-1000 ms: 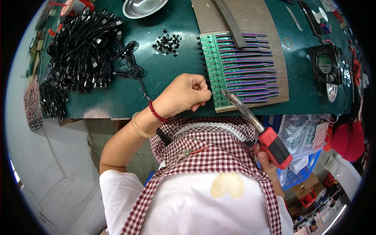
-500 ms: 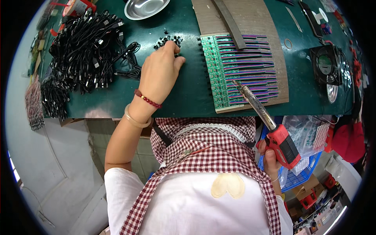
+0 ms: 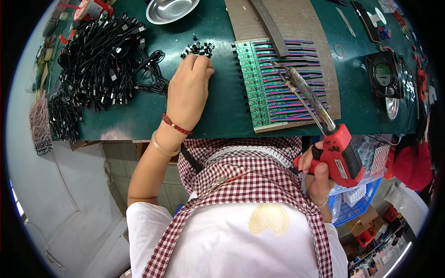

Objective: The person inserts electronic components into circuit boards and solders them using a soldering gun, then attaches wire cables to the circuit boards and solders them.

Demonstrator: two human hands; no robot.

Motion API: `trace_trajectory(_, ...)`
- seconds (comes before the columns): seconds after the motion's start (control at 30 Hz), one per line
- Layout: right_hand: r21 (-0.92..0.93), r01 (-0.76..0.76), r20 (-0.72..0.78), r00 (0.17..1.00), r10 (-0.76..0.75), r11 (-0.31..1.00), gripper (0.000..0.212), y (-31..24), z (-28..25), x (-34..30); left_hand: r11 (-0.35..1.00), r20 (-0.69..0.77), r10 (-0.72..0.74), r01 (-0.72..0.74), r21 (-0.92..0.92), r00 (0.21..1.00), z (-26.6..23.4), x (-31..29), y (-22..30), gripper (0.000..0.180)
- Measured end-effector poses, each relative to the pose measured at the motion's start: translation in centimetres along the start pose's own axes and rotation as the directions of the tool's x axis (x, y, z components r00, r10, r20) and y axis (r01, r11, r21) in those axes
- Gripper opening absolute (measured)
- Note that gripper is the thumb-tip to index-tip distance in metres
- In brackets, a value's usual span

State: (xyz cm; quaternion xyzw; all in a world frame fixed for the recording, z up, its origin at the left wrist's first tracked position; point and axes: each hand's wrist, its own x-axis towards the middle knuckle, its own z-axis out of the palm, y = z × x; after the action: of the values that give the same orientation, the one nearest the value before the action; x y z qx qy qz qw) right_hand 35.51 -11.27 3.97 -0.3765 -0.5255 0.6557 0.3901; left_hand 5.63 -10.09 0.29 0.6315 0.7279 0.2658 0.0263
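My left hand is closed with its fingertips drawn together at the near edge of a small pile of black components. Whatever lies between those fingertips is hidden. In my right hand is a red and black soldering gun, gripped by its handle. Its long metal barrel points up and left, and the tip is over a row of green circuit boards. Thin multicoloured wires run rightward from the boards. Small black parts stick out along the boards' left edge.
The boards rest on a brown panel, with a metal bar across the wires. A heap of black cables lies left, a steel bowl at the back. On the right stands a black fan; a blue basket sits below the table.
My left hand has drawn back slightly toward me, uncovering more of the component pile. My right hand has raised and turned the soldering gun, its tip now farther up over the boards' wires.
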Motion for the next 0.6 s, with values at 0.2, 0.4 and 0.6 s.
trace_trajectory(0.2,-0.148,-0.108,0.158,0.979,0.131,0.983,0.035,-1.2,3.3,3.1,-0.026,0.754,0.103,0.76,-0.65,0.649,-2.8,-3.4,6.2,0.02)
trace_trajectory(0.4,-0.303,-0.16,0.217,0.948,0.232,0.939,0.035,0.1,2.8,2.1,-0.159,0.802,0.106,0.806,-0.57,0.588,-2.2,-5.2,8.1,0.017)
trace_trajectory(0.6,-0.36,-0.183,0.136,0.96,0.245,0.915,0.037,0.0,3.3,2.3,0.367,0.686,-0.017,0.643,-0.672,0.727,-3.4,-5.1,8.7,0.015)
